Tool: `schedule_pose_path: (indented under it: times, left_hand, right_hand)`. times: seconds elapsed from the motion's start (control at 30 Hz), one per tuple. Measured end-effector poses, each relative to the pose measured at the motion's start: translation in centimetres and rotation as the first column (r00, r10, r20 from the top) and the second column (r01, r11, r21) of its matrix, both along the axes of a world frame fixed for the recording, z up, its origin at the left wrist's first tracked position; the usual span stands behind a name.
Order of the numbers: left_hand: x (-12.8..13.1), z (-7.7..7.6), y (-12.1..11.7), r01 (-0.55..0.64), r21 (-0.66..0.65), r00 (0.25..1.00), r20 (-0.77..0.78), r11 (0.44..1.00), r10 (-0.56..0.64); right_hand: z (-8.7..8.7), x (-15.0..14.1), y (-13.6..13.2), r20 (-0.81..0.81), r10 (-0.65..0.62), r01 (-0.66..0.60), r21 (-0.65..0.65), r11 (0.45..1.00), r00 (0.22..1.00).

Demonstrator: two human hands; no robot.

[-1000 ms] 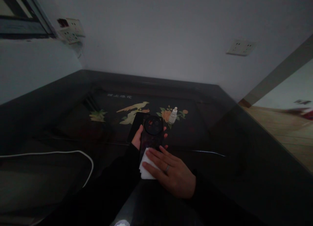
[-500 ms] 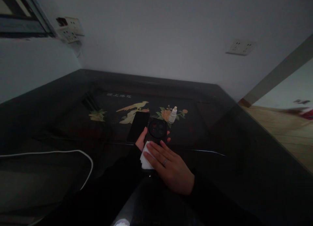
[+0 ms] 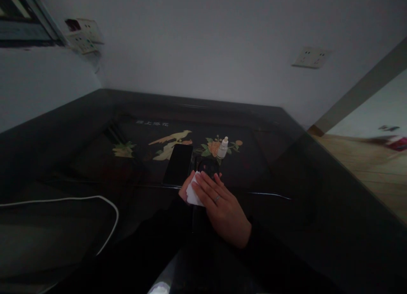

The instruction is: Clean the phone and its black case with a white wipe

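My left hand [image 3: 185, 191] holds a black phone case [image 3: 207, 164] from beneath, with fingertips showing at both sides. A round camera ring is at its far end; whether a phone is inside I cannot tell. On the back of it my right hand [image 3: 222, 209], wearing a ring, presses a folded white wipe [image 3: 194, 194] under its fingers. Just left of the case lies a dark smartphone [image 3: 178, 163], screen up. Beyond my right fingers stands a small white-capped dropper bottle [image 3: 223, 148].
The glossy black table [image 3: 270, 158] bears a bird-and-flower picture [image 3: 173, 137]. A white cable [image 3: 106, 199] curves over the left side. White walls with sockets [image 3: 310, 57] rise behind, and wooden floor [image 3: 365, 158] shows at right.
My right hand and the wipe have slid up the case toward the camera ring, now partly covering it. The view has shifted slightly.
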State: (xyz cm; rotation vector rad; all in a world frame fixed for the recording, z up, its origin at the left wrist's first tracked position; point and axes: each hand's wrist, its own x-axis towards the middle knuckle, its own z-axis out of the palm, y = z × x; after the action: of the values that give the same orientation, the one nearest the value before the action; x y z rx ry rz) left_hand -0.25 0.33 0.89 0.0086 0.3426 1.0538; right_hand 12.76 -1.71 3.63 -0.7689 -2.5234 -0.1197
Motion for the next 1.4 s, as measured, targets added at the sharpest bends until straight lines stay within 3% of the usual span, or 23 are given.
schedule_pose_path:
  times: [0.1,0.3,0.37,0.53,0.73,0.97,1.17,1.33,1.4]
  left_hand:
    - [-0.6,0.5,0.2,0.025,0.027,1.0,-0.008,0.999,-0.025]
    - [-2.4,2.7,1.1,0.03,0.141,1.0,-0.005,0.99,-0.029]
    - [-2.4,2.9,0.9,0.018,0.154,1.0,-0.01,0.988,-0.017]
    - [-2.3,2.9,0.5,0.045,0.156,0.999,-0.037,0.987,-0.04]
    - [-2.3,3.0,1.3,0.093,0.167,0.995,0.007,0.982,-0.095]
    - [-2.2,2.4,0.5,0.12,0.138,0.993,-0.004,0.983,-0.12]
    - [-1.7,2.9,1.2,0.126,0.153,0.991,0.029,0.98,-0.132]
    - [-1.5,2.4,0.6,0.1,0.119,0.995,0.012,0.988,-0.102]
    - [-1.9,2.6,0.6,0.068,0.118,0.998,-0.002,0.991,-0.068]
  right_hand:
    - [-0.1,0.0,-0.4,-0.003,0.059,-0.059,-0.003,0.998,0.998]
    - [0.4,0.6,-1.3,0.013,0.293,-0.293,0.036,0.955,0.956]
    - [0.7,1.1,-0.7,-0.007,0.281,-0.28,0.073,0.957,0.96]
    - [1.1,1.8,0.5,-0.073,0.111,-0.103,0.105,0.989,0.991]
    - [1.1,0.5,-0.9,-0.019,0.338,-0.335,0.093,0.938,0.941]
    - [1.3,1.9,0.2,-0.084,0.109,-0.097,0.134,0.986,0.991]
    - [1.1,0.6,-1.0,0.012,0.281,-0.281,0.103,0.954,0.96]
    - [1.3,1.2,-0.4,-0.036,0.102,-0.098,0.097,0.99,0.994]
    - [1.3,1.8,-0.2,-0.066,0.109,-0.101,0.117,0.988,0.992]
